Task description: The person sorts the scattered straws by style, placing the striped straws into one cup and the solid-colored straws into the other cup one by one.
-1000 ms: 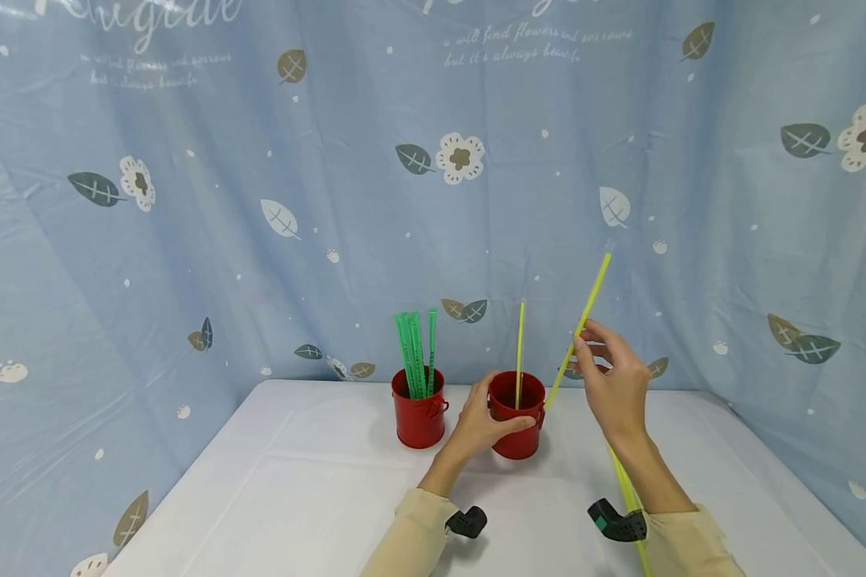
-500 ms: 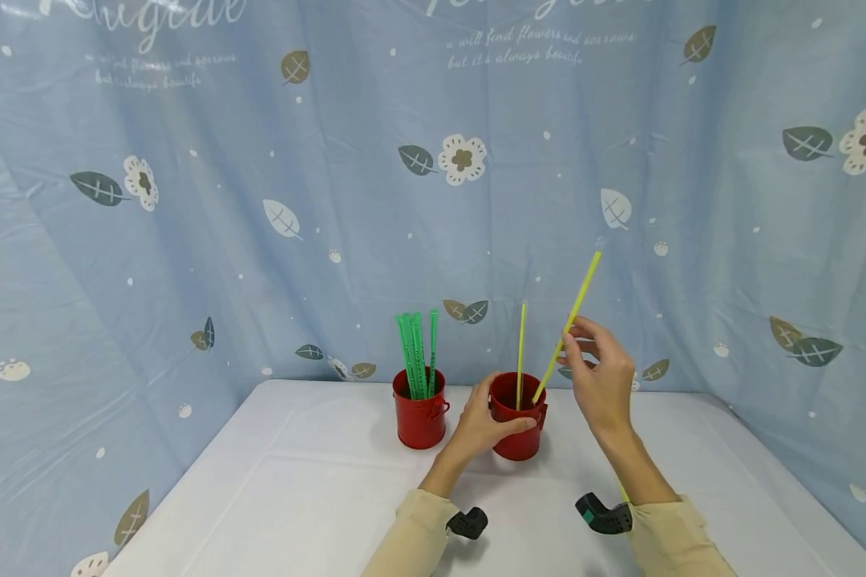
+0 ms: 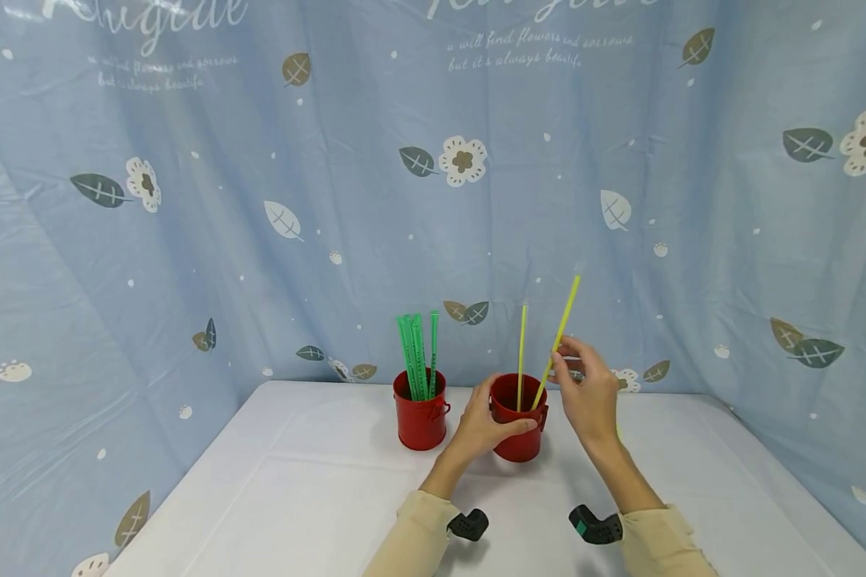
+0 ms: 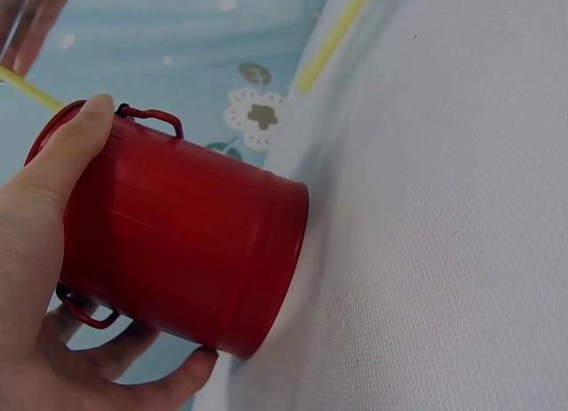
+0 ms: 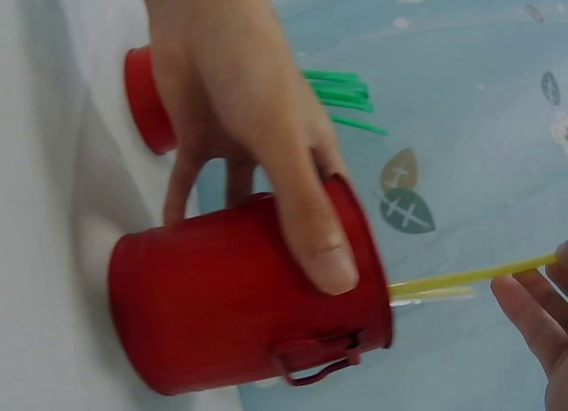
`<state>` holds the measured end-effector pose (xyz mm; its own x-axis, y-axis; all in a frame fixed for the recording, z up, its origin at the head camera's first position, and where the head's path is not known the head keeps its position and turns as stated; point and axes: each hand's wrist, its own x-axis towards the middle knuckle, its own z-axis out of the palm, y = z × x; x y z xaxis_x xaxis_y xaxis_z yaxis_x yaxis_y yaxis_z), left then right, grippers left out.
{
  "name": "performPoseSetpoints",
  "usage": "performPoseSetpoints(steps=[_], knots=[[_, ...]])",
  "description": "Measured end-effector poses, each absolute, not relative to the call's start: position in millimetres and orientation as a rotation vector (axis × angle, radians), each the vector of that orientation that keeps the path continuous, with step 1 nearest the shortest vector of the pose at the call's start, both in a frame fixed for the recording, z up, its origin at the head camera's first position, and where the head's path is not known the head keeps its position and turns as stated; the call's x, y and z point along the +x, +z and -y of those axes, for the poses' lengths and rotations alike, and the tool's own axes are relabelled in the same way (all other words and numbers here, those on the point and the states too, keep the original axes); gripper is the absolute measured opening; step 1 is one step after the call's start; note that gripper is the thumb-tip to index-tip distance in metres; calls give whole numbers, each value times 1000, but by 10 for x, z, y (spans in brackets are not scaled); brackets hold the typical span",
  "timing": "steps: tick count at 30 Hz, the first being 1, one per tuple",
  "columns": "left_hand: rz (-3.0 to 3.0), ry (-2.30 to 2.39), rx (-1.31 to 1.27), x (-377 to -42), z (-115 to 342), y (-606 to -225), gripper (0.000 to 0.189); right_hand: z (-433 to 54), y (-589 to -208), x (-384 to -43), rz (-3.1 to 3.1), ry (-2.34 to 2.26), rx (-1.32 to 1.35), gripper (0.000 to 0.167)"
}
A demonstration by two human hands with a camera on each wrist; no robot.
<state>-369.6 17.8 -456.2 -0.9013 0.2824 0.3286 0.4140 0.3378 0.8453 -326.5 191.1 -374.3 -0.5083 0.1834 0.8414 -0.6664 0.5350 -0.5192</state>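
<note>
My left hand [image 3: 476, 425] grips the right-hand red bucket [image 3: 517, 441] from its left side, thumb across the front near the rim. Between the thumb and fingers of my right hand [image 3: 590, 394] is a yellow straw [image 3: 564, 316], leaning right, its lower end inside that bucket. Another yellow straw [image 3: 522, 353] stands nearly upright in the same bucket. In the left wrist view the bucket [image 4: 186, 225] shows its plain wall and two small side handles. The right wrist view has both yellow straws coming out of the mouth, the held straw [image 5: 470, 275] among them.
A second red bucket [image 3: 420, 425] stands to the left on the white table [image 3: 317, 481], with several green straws [image 3: 414, 353] in it. A yellow straw [image 4: 333, 40] lies on the table, mostly hidden behind the right arm in the head view. A blue patterned curtain [image 3: 346, 200] hangs behind.
My right hand has moved left and brought the yellow straw from beside the bucket to inside it, then lower. The left hand keeps its hold on the bucket.
</note>
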Motion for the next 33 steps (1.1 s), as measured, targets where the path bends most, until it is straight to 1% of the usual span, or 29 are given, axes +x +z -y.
performPoseSetpoints(steps=[10, 33], knots=[[2461, -1618, -655, -3697, -172, -4569, 95, -1919, -3962, -3340, 1886, 1118, 367, 29], [2446, -1612, -683, -3721, -177, -4587, 95, -1916, -4067, -3382, 1983, 1057, 326, 29]])
